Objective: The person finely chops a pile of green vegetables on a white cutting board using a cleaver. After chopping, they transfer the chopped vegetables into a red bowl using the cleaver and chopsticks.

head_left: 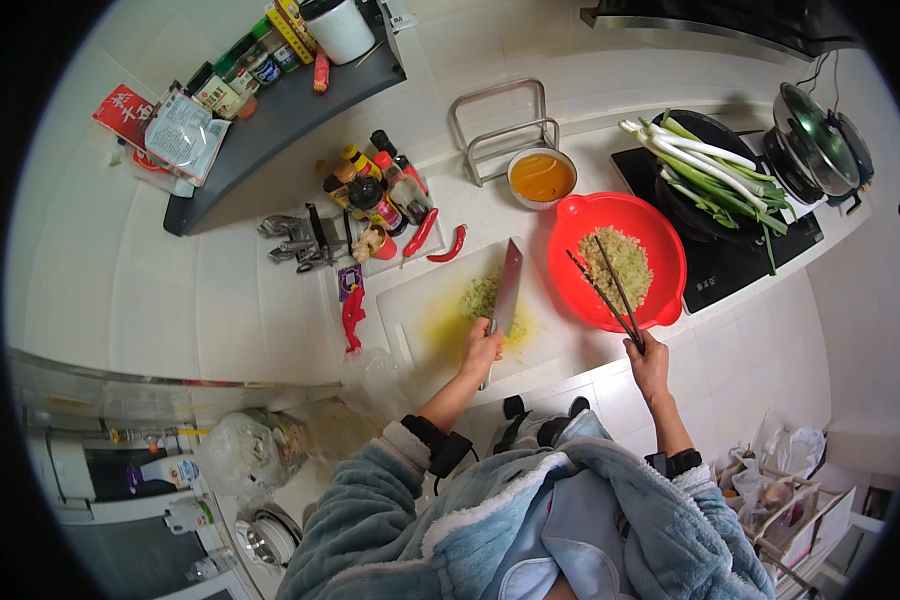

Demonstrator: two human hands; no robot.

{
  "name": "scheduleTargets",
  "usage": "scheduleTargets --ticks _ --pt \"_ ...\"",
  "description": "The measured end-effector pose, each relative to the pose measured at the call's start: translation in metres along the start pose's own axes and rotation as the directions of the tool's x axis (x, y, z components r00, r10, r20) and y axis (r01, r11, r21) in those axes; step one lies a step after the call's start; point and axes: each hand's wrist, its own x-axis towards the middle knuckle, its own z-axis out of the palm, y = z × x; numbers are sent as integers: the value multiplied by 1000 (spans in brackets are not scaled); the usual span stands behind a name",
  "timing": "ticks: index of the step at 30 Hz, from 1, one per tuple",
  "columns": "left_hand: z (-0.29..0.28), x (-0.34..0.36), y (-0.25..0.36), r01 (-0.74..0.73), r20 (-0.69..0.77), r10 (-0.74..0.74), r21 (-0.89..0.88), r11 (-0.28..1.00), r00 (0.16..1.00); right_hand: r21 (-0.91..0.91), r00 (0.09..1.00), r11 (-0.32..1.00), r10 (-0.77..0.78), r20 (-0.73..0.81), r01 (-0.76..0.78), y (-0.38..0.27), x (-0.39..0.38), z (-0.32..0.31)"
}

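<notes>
My left hand (483,345) grips the handle of a kitchen cleaver (507,290), its blade standing over the white cutting board (410,310). Beside the blade lies a small heap of chopped green vegetable (478,296), and yellowish juice stains the board around it. In my right hand (651,365) is a pair of dark chopsticks (610,290). Their tips reach into a red plastic bowl (568,270) to the right of the board. Pale, finely chopped filling (625,268) fills the middle of that bowl.
Behind the red bowl stands a bowl of orange-brown liquid (542,178) beside a metal rack (470,140). Leeks (710,165) lie across a black pan on the cooktop (750,270). Sauce bottles (380,200) and red chilies (448,245) sit behind the board. A dark shelf (270,120) overhangs the left.
</notes>
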Motion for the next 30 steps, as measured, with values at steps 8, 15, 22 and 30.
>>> scheduleTargets --ticks 8,15,22,30 --pt "-11 -50 -8 -107 -63 103 -66 992 993 72 995 993 -94 38 91 31 -1 -21" --pt "-38 -79 -40 -159 193 133 128 979 972 124 995 988 -93 25 90 48 -8 -26" --pt "-62 -72 -49 -159 359 23 354 922 933 126 998 990 -65 -4 65 47 -16 -18" --pt "-65 -54 -55 -124 469 -18 269 955 883 144 999 989 -18 -31 22 33 -20 4"
